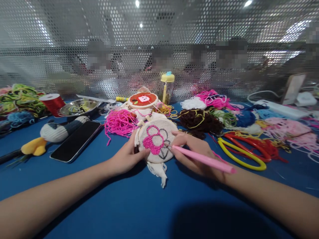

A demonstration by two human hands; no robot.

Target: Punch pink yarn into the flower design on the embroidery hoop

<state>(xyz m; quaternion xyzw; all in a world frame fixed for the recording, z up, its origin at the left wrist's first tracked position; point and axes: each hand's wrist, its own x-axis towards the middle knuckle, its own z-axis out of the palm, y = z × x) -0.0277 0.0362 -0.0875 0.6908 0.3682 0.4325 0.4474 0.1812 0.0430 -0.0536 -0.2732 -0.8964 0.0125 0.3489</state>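
A small embroidery hoop (157, 139) with cream cloth stands tilted on the blue table (139, 205). On the cloth is a partly filled pink flower with a grey outline. My left hand (127, 156) grips the hoop's left edge, thumb on the cloth. My right hand (193, 152) pinches a pink punch needle (204, 160), its tip touching the cloth beside the flower. Pink yarn trails from the tool's rear end.
A dark phone (76, 141) and a knitted toy (51, 134) lie at left. A finished red hoop (142, 99), pink yarn (119, 122), brown yarn (200, 123) and yellow-handled scissors (239, 156) crowd the middle and right. A metal bowl (78, 108) and perforated screen stand behind.
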